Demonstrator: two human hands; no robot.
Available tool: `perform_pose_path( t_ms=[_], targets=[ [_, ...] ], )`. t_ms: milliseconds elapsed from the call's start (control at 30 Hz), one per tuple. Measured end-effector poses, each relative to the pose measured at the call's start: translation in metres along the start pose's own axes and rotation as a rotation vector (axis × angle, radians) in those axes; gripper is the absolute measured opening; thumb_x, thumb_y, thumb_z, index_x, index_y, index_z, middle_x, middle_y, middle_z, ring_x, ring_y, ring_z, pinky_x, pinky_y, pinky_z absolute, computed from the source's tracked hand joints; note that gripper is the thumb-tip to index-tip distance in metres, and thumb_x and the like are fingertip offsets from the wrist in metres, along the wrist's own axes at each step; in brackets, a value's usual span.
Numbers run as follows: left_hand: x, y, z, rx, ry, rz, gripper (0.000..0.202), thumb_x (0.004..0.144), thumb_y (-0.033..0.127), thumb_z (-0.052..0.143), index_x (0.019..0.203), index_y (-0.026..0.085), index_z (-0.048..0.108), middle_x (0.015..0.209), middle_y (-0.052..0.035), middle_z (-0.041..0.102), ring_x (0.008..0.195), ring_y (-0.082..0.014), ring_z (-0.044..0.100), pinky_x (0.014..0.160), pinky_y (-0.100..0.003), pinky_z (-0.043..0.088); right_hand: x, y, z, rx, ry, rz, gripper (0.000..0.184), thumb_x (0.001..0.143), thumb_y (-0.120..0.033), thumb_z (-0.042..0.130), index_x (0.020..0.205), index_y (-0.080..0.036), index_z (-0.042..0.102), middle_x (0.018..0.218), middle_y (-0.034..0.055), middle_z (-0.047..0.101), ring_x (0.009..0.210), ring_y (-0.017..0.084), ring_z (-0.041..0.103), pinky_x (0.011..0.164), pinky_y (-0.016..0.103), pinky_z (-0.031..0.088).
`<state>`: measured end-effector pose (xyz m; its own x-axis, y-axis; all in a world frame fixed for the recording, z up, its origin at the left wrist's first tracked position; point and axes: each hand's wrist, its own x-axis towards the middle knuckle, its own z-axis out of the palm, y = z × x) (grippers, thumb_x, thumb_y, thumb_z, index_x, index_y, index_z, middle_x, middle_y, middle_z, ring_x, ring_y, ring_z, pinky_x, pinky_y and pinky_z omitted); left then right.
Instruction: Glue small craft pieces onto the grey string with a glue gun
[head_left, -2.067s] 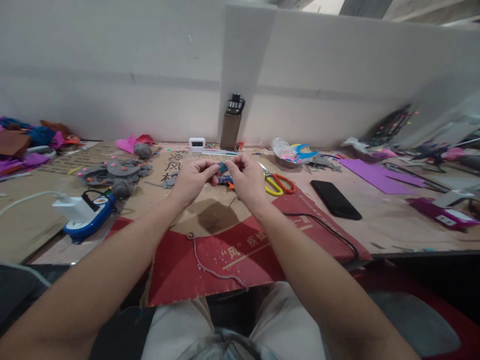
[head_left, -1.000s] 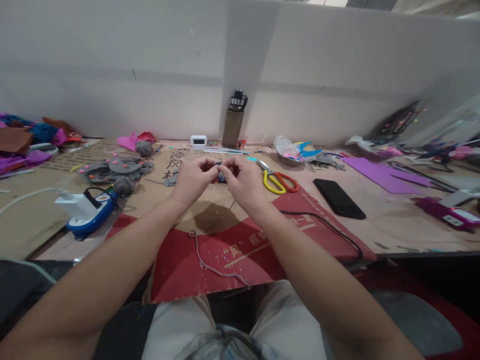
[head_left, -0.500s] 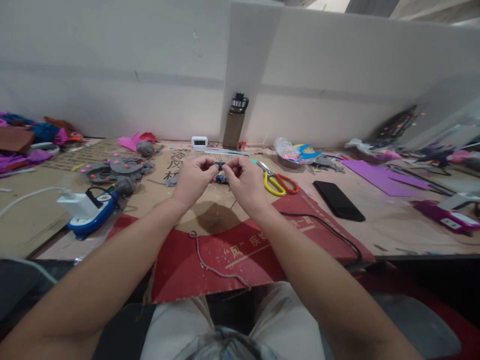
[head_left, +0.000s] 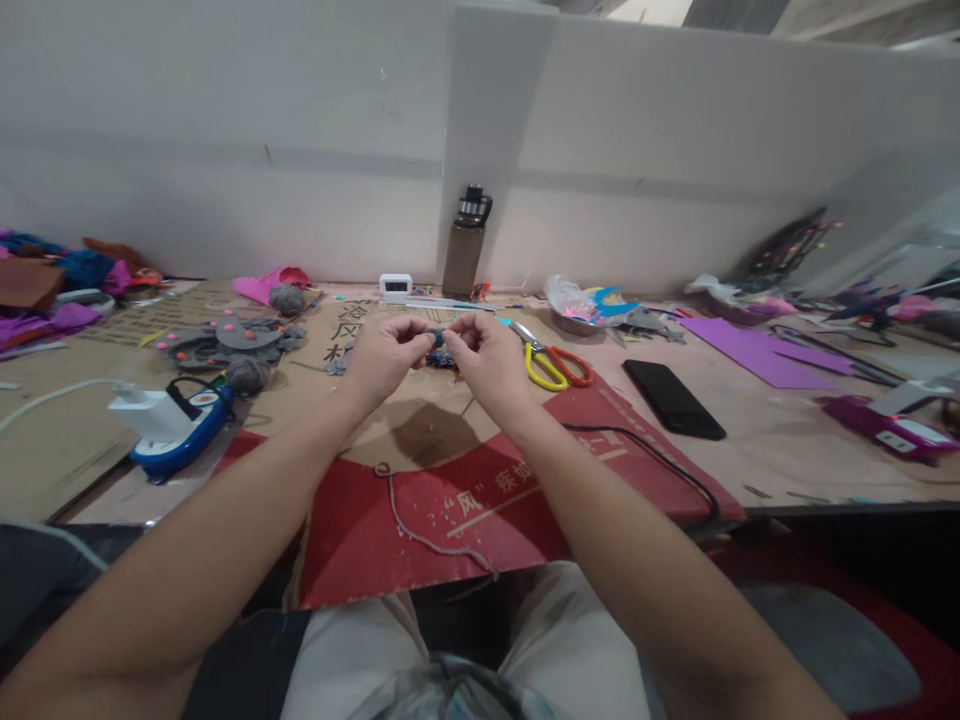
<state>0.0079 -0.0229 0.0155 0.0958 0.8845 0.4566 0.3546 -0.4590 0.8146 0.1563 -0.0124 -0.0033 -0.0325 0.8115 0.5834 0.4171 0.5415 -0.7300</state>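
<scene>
My left hand [head_left: 382, 358] and my right hand [head_left: 489, 362] meet above the cardboard, fingertips pinched close together. Between them is a small dark grey-blue piece [head_left: 436, 338], soft-looking but mostly hidden by the fingers. Just below the fingertips shows a dark blue tangled bit [head_left: 442, 358], too small to make out. Scissors [head_left: 553, 366] with one yellow and one red handle lie right of my right hand. A grey strand of yarn [head_left: 420, 541] stretches across the red part of the cardboard [head_left: 352, 570], nearer my lap.
Grey felt pieces with pink dots [head_left: 225, 342] and a grey yarn ball [head_left: 247, 376] lie left. A blue power strip [head_left: 180, 445] sits nearer. Behind stand a bottle [head_left: 465, 258] and a small white clock [head_left: 395, 288]. Rightward are a black phone [head_left: 673, 399] and purple sheets [head_left: 757, 352].
The whole view has shifted very slightly. Both hands stay together in nearly the same place, and the small piece between the fingertips shows a little differently.
</scene>
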Motion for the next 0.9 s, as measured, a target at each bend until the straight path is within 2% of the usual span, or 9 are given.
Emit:
perform_pose_path(
  t_ms=[100, 267, 433, 500, 600, 700, 800, 900],
  targets=[
    [0.002, -0.003, -0.003, -0.025, -0.043, 0.001, 0.012, 0.073, 0.028, 0.06, 0.066, 0.018, 0.063, 0.054, 0.002, 0.054, 0.051, -0.0097, 0.047, 0.052, -0.023, 0.039, 0.002, 0.002, -0.001, 0.108, -0.068, 0.064, 0.016, 0.079, -0.031, 0.057, 0.091, -0.02, 0.056, 0.056, -0.0075, 0.043, 0.053, 0.01, 0.041, 0.053, 0.024, 0.033],
    [0.005, -0.008, -0.006, -0.117, -0.14, -0.04, 0.011, 0.072, 0.028, 0.062, 0.068, 0.018, 0.065, 0.057, 0.0008, 0.057, 0.051, -0.0093, 0.048, 0.054, -0.024, 0.041, 0.005, 0.0, -0.004, 0.154, -0.154, 0.14, 0.014, 0.076, -0.031, 0.056, 0.07, -0.019, 0.054, 0.054, -0.0063, 0.042, 0.05, 0.008, 0.036, 0.049, 0.024, 0.029],
    [0.01, -0.014, -0.008, -0.422, -0.316, -0.138, 0.021, 0.075, 0.032, 0.057, 0.076, 0.015, 0.069, 0.075, -0.0075, 0.067, 0.055, -0.0113, 0.055, 0.055, -0.026, 0.045, 0.009, 0.011, -0.005, 0.223, -0.125, 0.199, 0.014, 0.074, -0.031, 0.055, 0.067, -0.019, 0.052, 0.056, -0.0058, 0.043, 0.05, 0.008, 0.037, 0.048, 0.024, 0.029],
    [0.012, -0.017, -0.008, -0.451, -0.321, -0.194, 0.024, 0.077, 0.034, 0.055, 0.075, 0.014, 0.069, 0.076, -0.0089, 0.068, 0.055, -0.0115, 0.057, 0.054, -0.026, 0.045, 0.01, 0.013, -0.005, 0.221, -0.122, 0.2, 0.014, 0.072, -0.03, 0.055, 0.065, -0.019, 0.05, 0.055, -0.0059, 0.043, 0.05, 0.008, 0.036, 0.048, 0.024, 0.028],
    [0.013, -0.021, -0.009, -0.373, -0.253, -0.202, 0.023, 0.076, 0.036, 0.06, 0.081, 0.015, 0.07, 0.073, -0.007, 0.068, 0.056, -0.0114, 0.058, 0.054, -0.025, 0.046, 0.009, 0.011, -0.007, 0.171, -0.143, 0.181, 0.014, 0.072, -0.03, 0.056, 0.064, -0.019, 0.05, 0.055, -0.0057, 0.043, 0.05, 0.008, 0.036, 0.048, 0.024, 0.028],
    [0.011, -0.019, -0.008, -0.186, -0.248, -0.107, 0.024, 0.072, 0.032, 0.066, 0.09, 0.016, 0.07, 0.066, -0.0026, 0.066, 0.056, -0.0112, 0.057, 0.055, -0.024, 0.045, 0.007, 0.006, -0.007, 0.074, -0.161, 0.153, 0.013, 0.071, -0.027, 0.056, 0.063, -0.02, 0.05, 0.052, -0.0061, 0.042, 0.049, 0.008, 0.035, 0.047, 0.024, 0.027],
    [0.007, -0.011, -0.007, 0.037, -0.237, -0.011, 0.019, 0.073, 0.027, 0.064, 0.087, 0.016, 0.071, 0.06, -0.0001, 0.063, 0.053, -0.0105, 0.055, 0.054, -0.023, 0.044, 0.005, 0.003, -0.007, -0.028, -0.159, 0.108, 0.011, 0.072, -0.024, 0.056, 0.064, -0.02, 0.051, 0.053, -0.0057, 0.043, 0.05, 0.009, 0.037, 0.049, 0.025, 0.027],
    [0.003, -0.002, -0.005, 0.177, -0.196, 0.023, 0.014, 0.074, 0.022, 0.061, 0.082, 0.016, 0.07, 0.055, 0.0007, 0.062, 0.049, -0.0098, 0.054, 0.053, -0.022, 0.042, 0.003, 0.003, -0.007, -0.114, -0.166, 0.045, 0.01, 0.074, -0.022, 0.055, 0.065, -0.02, 0.051, 0.054, -0.0048, 0.046, 0.052, 0.009, 0.039, 0.052, 0.026, 0.028]
  ],
)
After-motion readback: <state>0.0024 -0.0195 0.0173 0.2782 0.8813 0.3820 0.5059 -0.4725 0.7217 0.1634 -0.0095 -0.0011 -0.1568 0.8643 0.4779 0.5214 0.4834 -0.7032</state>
